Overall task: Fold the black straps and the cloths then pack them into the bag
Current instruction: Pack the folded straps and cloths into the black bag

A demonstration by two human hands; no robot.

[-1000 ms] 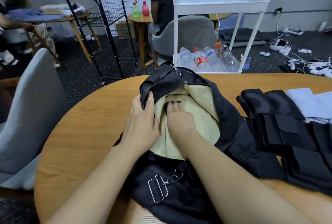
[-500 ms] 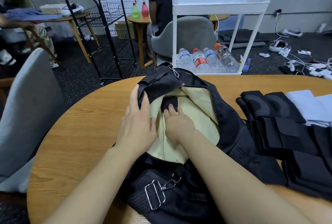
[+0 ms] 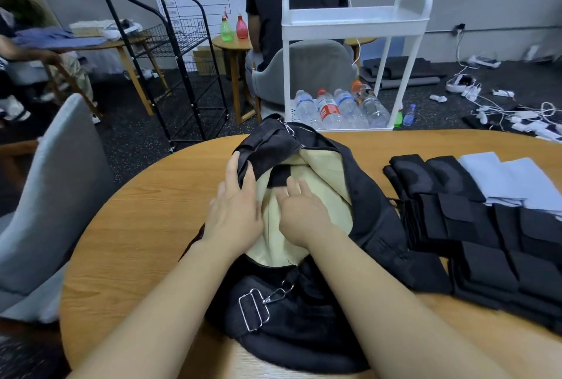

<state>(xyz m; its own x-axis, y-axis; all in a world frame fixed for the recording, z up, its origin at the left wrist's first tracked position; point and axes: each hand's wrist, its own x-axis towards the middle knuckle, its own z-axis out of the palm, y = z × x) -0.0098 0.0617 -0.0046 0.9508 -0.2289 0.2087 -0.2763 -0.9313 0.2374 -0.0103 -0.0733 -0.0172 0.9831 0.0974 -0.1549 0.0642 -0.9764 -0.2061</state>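
Note:
A black bag (image 3: 374, 220) with cream lining lies open on the round wooden table (image 3: 158, 226). My left hand (image 3: 235, 211) holds the bag's left rim, the black flap pinched between thumb and forefinger. Inside the opening, my right hand (image 3: 299, 211) lies flat on the lining, its straight fingertips touching a folded black strap (image 3: 281, 176) deep in the bag. More folded black straps (image 3: 462, 226) are stacked on the table to the right. Folded pale cloths (image 3: 504, 181) lie behind that stack.
A metal buckle and clip (image 3: 255, 308) lie on the bag's near end. A grey chair (image 3: 57, 196) stands at the left. Beyond the far edge are a white cart (image 3: 352, 22) with water bottles, a black wire rack (image 3: 182, 74) and a seated person (image 3: 292, 7).
The black strap now sits deeper in the bag, with my right fingertips at its near edge. My left hand has kept its hold on the rim.

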